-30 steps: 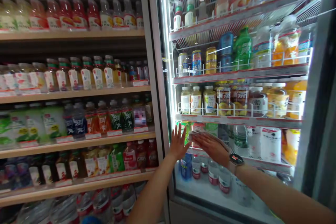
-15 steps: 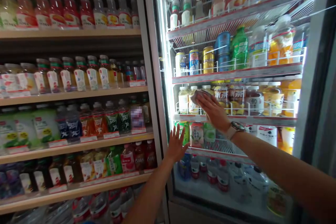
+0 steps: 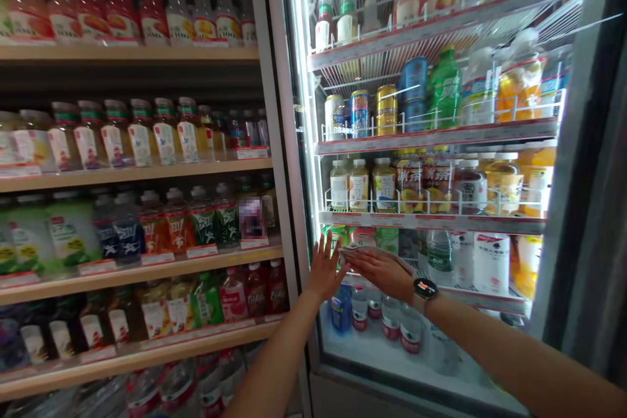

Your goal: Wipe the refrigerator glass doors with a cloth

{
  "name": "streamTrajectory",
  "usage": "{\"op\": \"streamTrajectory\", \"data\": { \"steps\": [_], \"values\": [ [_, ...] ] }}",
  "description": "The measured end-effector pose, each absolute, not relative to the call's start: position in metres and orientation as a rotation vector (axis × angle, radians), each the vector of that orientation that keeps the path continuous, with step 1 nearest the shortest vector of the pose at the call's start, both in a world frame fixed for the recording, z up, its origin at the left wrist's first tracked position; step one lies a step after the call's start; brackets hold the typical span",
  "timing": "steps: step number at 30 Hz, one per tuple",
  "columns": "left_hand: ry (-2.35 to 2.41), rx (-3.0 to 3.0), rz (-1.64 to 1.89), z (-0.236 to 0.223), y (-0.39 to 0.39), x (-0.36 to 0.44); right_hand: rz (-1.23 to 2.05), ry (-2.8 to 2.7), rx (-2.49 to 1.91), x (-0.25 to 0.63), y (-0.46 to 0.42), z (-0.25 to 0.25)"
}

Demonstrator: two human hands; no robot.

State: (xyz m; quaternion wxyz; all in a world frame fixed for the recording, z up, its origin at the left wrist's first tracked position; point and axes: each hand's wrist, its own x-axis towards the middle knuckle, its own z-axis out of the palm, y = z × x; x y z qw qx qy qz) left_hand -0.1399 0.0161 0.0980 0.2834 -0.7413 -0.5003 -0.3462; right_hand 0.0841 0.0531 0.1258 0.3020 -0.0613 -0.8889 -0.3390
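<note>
My left hand (image 3: 324, 266) is open, its fingers spread, flat against the left side of the glass door (image 3: 353, 362) of a lit drinks cooler. Just to its right, my right hand (image 3: 381, 272) presses a light cloth (image 3: 353, 249) to the same glass. The fingers lie nearly flat over the cloth, whose edge shows above them; the rest is hidden under the palm. A watch (image 3: 425, 288) sits on my right wrist. Behind the hands, through the glass, stand a lower shelf with green and red packs and a white-labelled bottle (image 3: 491, 262).
Bottles and cans fill the cooler's wire shelves (image 3: 435, 138), including a green bottle (image 3: 445, 86) and a gold can (image 3: 386, 110). To the left, open wooden shelves (image 3: 132, 170) carry rows of bottled drinks. A metal frame (image 3: 281, 144) divides them from the cooler.
My right hand has moved down and left with the cloth, from the bottle shelf level to beside my left hand. The left hand stays in place. The view has shifted slightly.
</note>
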Motion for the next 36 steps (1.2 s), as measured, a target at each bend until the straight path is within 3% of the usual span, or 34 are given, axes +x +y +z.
{"op": "streamTrajectory", "data": {
  "steps": [6, 9, 15, 20, 24, 28, 36],
  "values": [
    [-1.326, -2.012, -0.942, 0.098, 0.016, -0.139, -0.979, -2.259, -0.283, 0.09, 0.05, 0.218],
    [-1.344, -2.022, -0.968, 0.101, 0.012, -0.136, -0.986, -2.182, -0.395, 0.088, 0.049, 0.233],
    [-1.287, -2.125, -0.912, 0.111, -0.013, -0.148, -0.984, -2.37, -0.266, 0.09, 0.054, 0.163],
    [-1.266, -2.053, -0.872, 0.124, -0.038, -0.218, -0.962, -2.368, -0.147, 0.098, 0.058, 0.118],
    [-1.425, -1.767, -0.838, 0.143, -0.042, -0.301, -0.925, -2.332, -0.172, 0.096, 0.059, 0.112],
    [-1.584, -1.685, -0.535, 0.168, -0.032, -0.369, -0.986, -2.292, -0.167, 0.094, 0.058, 0.112],
    [-1.617, -1.793, -0.229, 0.206, -0.004, -0.425, -0.97, -2.31, -0.178, 0.094, 0.056, 0.111]
  ]
}}
